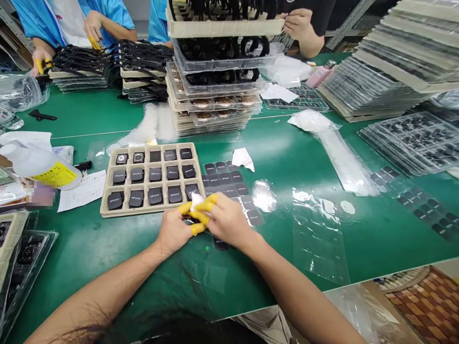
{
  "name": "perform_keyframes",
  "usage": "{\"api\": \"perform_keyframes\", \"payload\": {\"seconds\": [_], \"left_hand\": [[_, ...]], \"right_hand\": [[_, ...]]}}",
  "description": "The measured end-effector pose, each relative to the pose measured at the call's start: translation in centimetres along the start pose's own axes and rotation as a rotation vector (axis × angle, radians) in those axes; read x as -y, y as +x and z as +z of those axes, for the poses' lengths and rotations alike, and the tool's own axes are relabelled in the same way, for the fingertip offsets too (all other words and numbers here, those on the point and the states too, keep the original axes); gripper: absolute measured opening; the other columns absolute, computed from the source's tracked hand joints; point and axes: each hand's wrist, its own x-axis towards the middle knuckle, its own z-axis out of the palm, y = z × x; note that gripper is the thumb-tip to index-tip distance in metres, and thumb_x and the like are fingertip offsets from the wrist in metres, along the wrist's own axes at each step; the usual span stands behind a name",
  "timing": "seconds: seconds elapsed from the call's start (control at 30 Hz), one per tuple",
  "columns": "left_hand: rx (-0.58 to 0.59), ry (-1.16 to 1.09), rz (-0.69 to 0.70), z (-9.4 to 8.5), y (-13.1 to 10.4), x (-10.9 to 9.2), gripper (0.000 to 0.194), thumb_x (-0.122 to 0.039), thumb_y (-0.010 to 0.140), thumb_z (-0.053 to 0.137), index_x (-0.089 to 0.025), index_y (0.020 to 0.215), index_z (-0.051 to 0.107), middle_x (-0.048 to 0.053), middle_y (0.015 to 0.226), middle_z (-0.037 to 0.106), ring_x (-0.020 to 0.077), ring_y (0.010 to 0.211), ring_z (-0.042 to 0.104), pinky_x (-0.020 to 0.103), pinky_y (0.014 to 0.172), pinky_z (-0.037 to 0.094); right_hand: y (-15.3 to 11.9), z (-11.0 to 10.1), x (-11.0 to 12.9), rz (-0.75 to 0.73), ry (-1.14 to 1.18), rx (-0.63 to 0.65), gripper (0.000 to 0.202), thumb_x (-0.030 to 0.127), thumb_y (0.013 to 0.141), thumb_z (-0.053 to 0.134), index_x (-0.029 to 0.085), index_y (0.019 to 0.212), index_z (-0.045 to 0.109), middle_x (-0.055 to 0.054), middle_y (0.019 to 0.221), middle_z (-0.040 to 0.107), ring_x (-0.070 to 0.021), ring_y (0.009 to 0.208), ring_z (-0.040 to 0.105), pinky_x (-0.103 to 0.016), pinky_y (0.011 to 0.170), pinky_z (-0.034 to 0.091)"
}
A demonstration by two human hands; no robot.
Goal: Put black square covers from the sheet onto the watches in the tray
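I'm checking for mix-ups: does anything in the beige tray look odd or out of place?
Yes: in the beige tray, the two leftmost watches of the far row show round centres, unlike the dark squares elsewhere in it.

This is an assembly workshop for small watch-like devices — a broad green worktable [82, 239] shared by several people. Tall stacked trays [215, 107] of round parts and black bands stand toward its far edge, with more piled trays [380, 88] near the far right corner. Nearer the front edge, a compartmented tray [145, 165] holds rows of square watch bodies [155, 174]. Beyond the far edge, a person in a blue top [118, 16] wears yellow finger covers [93, 42] — and metal shelving [349, 24] stands behind.
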Motion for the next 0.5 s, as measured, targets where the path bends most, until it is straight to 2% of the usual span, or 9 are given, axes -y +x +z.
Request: {"api": "perform_keyframes", "payload": {"seconds": [0.07, 0.17, 0.27, 0.3, 0.4, 0.47, 0.5], "left_hand": [[-0.030, -0.022, -0.031, 0.0, 0.0, 0.0, 0.049, -0.025, 0.068, 0.083, -0.016, 0.116, 0.075, 0.003, 0.093, 0.078, 0.0202, 0.082, 0.071, 0.030, 0.083, 0.059], [-0.062, -0.027, -0.060, 0.2, 0.0, 0.3, 0.055, -0.029, 0.067, 0.086, -0.019, 0.121, 0.074, 0.004, 0.095, 0.079, 0.0197, 0.083, 0.071, 0.034, 0.087, 0.060], [-0.090, -0.056, -0.033, 0.2, 0.0, 0.8, 0.058, -0.029, 0.066, 0.087, -0.021, 0.122, 0.074, 0.004, 0.096, 0.079, 0.0192, 0.083, 0.072, 0.034, 0.086, 0.060], [-0.103, -0.059, -0.005, 0.2, -0.1, 0.9, 0.058, -0.030, 0.066, 0.088, -0.022, 0.122, 0.074, 0.004, 0.097, 0.079, 0.0194, 0.084, 0.072, 0.034, 0.086, 0.061], [-0.145, 0.010, 0.143, 0.2, -0.4, 1.2, 0.052, -0.031, 0.069, 0.087, -0.022, 0.118, 0.075, 0.005, 0.101, 0.080, 0.0212, 0.087, 0.074, 0.036, 0.090, 0.061], [-0.175, 0.079, 0.252, 0.2, -0.6, 1.1, 0.046, -0.032, 0.071, 0.086, -0.021, 0.114, 0.077, 0.006, 0.102, 0.080, 0.0223, 0.089, 0.074, 0.038, 0.092, 0.061], [-0.180, 0.104, 0.288, 0.1, -0.6, 1.0, 0.044, -0.032, 0.072, 0.085, -0.021, 0.114, 0.077, 0.007, 0.102, 0.080, 0.0226, 0.089, 0.075, 0.038, 0.092, 0.061]], "right_hand": [[0.1, -0.6, -1.4, 0.121, -0.165, -0.075, 0.021, 0.034, 0.097, 0.056, 0.022, 0.094, 0.073, -0.012, 0.091, 0.067, -0.0274, 0.088, 0.057, -0.040, 0.075, 0.045], [0.2, -2.7, -4.2, 0.284, -0.361, -0.177, 0.023, 0.031, 0.096, 0.053, 0.018, 0.098, 0.072, -0.016, 0.095, 0.067, -0.0332, 0.096, 0.055, -0.048, 0.081, 0.046], [-0.1, -4.2, -4.8, 0.247, -0.303, -0.205, 0.028, 0.036, 0.095, 0.056, 0.017, 0.110, 0.070, -0.018, 0.111, 0.065, -0.0353, 0.108, 0.053, -0.054, 0.092, 0.045], [-0.2, -4.3, -4.4, 0.209, -0.220, -0.152, 0.030, 0.038, 0.094, 0.059, 0.018, 0.115, 0.068, -0.017, 0.115, 0.065, -0.0344, 0.111, 0.053, -0.054, 0.095, 0.045], [-0.3, -4.0, -2.5, 0.145, 0.110, 0.132, 0.036, 0.039, 0.088, 0.068, 0.025, 0.121, 0.066, -0.009, 0.119, 0.068, -0.0288, 0.112, 0.058, -0.049, 0.096, 0.048], [-0.3, -3.6, -1.7, 0.188, 0.289, 0.263, 0.034, 0.037, 0.086, 0.070, 0.025, 0.118, 0.067, -0.007, 0.115, 0.071, -0.0247, 0.103, 0.063, -0.043, 0.089, 0.052], [-0.2, -3.4, -1.5, 0.220, 0.348, 0.283, 0.032, 0.035, 0.086, 0.070, 0.024, 0.116, 0.068, -0.006, 0.111, 0.072, -0.0227, 0.097, 0.065, -0.041, 0.084, 0.054]]}}
